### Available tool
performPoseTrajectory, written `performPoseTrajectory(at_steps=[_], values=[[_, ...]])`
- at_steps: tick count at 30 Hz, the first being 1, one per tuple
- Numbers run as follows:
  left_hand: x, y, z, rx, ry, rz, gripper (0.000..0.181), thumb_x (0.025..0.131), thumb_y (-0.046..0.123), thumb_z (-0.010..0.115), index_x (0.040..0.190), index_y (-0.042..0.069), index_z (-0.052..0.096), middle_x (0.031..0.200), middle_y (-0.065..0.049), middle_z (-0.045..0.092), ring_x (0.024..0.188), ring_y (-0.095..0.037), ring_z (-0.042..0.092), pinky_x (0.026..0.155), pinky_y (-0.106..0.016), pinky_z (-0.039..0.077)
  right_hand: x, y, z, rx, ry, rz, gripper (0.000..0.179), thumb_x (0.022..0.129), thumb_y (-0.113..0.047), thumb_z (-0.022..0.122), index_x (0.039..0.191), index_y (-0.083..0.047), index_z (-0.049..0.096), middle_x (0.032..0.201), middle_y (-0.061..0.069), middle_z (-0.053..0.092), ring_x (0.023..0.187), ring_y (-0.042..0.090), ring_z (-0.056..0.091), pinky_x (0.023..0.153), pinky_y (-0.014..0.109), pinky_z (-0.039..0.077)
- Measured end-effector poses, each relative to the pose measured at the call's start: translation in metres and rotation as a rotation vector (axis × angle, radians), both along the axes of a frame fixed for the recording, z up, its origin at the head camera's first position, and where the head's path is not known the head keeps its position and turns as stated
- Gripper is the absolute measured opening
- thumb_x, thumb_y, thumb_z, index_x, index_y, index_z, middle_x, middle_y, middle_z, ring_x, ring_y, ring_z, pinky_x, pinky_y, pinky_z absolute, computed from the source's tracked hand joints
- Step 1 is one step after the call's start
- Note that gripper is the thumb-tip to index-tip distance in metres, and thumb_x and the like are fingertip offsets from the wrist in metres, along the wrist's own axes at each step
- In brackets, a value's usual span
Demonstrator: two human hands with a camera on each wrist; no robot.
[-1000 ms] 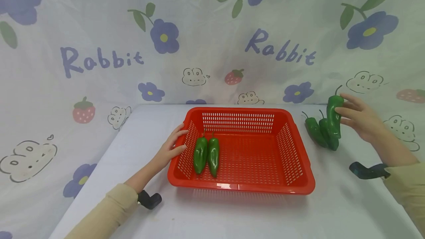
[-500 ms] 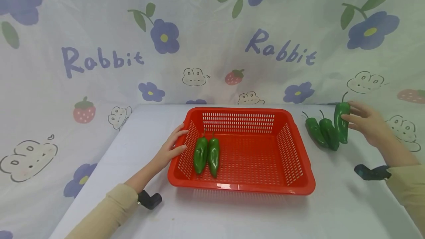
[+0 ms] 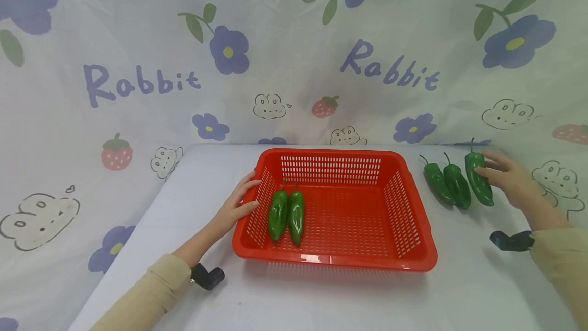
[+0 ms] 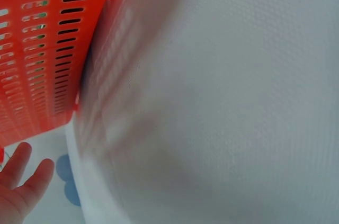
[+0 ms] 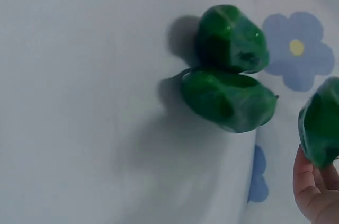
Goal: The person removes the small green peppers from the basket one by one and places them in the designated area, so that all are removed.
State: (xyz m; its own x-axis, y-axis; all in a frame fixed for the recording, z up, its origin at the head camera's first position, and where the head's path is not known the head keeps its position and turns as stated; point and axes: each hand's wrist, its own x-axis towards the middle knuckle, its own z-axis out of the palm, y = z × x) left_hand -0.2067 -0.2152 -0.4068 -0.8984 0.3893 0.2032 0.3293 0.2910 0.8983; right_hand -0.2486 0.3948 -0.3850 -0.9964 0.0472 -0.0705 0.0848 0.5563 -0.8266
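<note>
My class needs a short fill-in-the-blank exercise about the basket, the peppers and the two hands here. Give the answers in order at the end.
1. The colour of the basket is ____.
2. Inside it lie ____ green peppers.
3. The hand touching the basket's rim is the person's ____ one.
4. Counting the pepper in the right hand, ____ peppers are outside the basket.

Missing words: red; two; left; three.
</note>
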Motion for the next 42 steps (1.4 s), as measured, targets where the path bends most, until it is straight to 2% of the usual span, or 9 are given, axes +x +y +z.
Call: performPoseTrajectory(at_steps=[3,5,8,10,13,15,18,32,42], values=[[0.001,0.000,0.001,0.002,0.000,0.000,0.048,0.089,0.010,0.049,0.135,0.002,0.036,0.153,-0.011,0.008,0.131,-0.041,0.027,0.085,-0.039,0.050,-0.003,0.004,-0.010,0.012,0.035,-0.038,0.069,0.091,-0.036,0.052,0.146,-0.011,0.018,0.143,0.035,0.016,0.107,0.011,0.053,0.101,0.037,0.039],[0.001,0.000,0.001,0.003,0.000,0.000,0.048,0.089,0.010,0.049,0.135,0.002,0.036,0.153,-0.011,0.008,0.130,-0.042,0.027,0.085,-0.039,0.050,-0.007,0.007,-0.019,0.008,0.053,-0.075,0.069,0.090,-0.036,0.054,0.145,-0.009,0.022,0.142,0.034,0.021,0.087,-0.010,0.046,0.092,0.025,0.045],[0.002,0.001,0.001,0.003,-0.003,0.001,0.048,0.090,0.010,0.049,0.135,0.002,0.036,0.153,-0.011,0.009,0.130,-0.042,0.029,0.084,-0.038,0.051,-0.011,0.013,-0.031,0.003,0.048,-0.132,0.071,0.088,-0.042,0.056,0.145,-0.016,0.023,0.145,0.025,0.024,0.086,-0.012,0.047,0.084,0.015,0.046],[0.002,0.001,0.001,0.001,-0.006,0.001,0.048,0.090,0.010,0.049,0.135,0.002,0.036,0.153,-0.011,0.008,0.130,-0.042,0.028,0.085,-0.038,0.051,-0.013,0.016,-0.038,-0.013,0.031,-0.153,0.072,0.087,-0.046,0.055,0.145,-0.019,0.022,0.148,0.020,0.022,0.097,-0.004,0.050,0.095,0.025,0.044],[0.002,0.001,0.001,0.003,-0.007,0.000,0.048,0.090,0.010,0.049,0.135,0.002,0.036,0.153,-0.011,0.008,0.130,-0.042,0.028,0.085,-0.038,0.051,-0.014,0.016,-0.043,-0.018,0.010,-0.187,0.073,0.086,-0.049,0.054,0.145,-0.023,0.021,0.149,0.016,0.021,0.113,0.006,0.049,0.100,0.026,0.039],[0.002,0.001,0.001,0.003,-0.004,0.000,0.048,0.090,0.010,0.049,0.135,0.002,0.036,0.152,-0.011,0.009,0.130,-0.041,0.027,0.085,-0.038,0.051,-0.013,0.012,-0.042,-0.040,0.011,-0.187,0.073,0.088,-0.045,0.053,0.145,-0.013,0.020,0.148,0.022,0.017,0.128,0.029,0.037,0.107,0.045,0.030],[0.002,0.002,0.002,-0.002,0.001,-0.001,0.047,0.090,0.010,0.049,0.135,0.001,0.036,0.152,-0.011,0.009,0.131,-0.041,0.026,0.085,-0.038,0.050,-0.011,0.008,-0.040,-0.028,0.009,-0.189,0.070,0.091,-0.039,0.050,0.143,-0.003,0.019,0.145,0.029,0.015,0.130,0.048,0.021,0.105,0.057,0.023],[0.001,0.001,0.004,0.011,-0.005,-0.008,0.048,0.090,0.009,0.049,0.135,0.000,0.036,0.153,-0.011,0.008,0.130,-0.042,0.028,0.084,-0.038,0.051,-0.012,0.002,-0.046,0.067,-0.012,-0.195,0.067,0.091,-0.033,0.049,0.139,0.005,0.020,0.140,0.033,0.022,0.125,0.053,0.024,0.102,0.059,0.027],[0.002,0.001,0.004,0.011,-0.012,-0.003,0.048,0.090,0.009,0.049,0.135,0.001,0.036,0.153,-0.011,0.008,0.127,-0.043,0.031,0.082,-0.037,0.052,-0.018,0.001,-0.052,0.079,-0.062,-0.225,0.069,0.092,-0.037,0.046,0.141,0.002,0.018,0.142,0.032,0.020,0.127,0.052,0.022,0.103,0.060,0.025]])
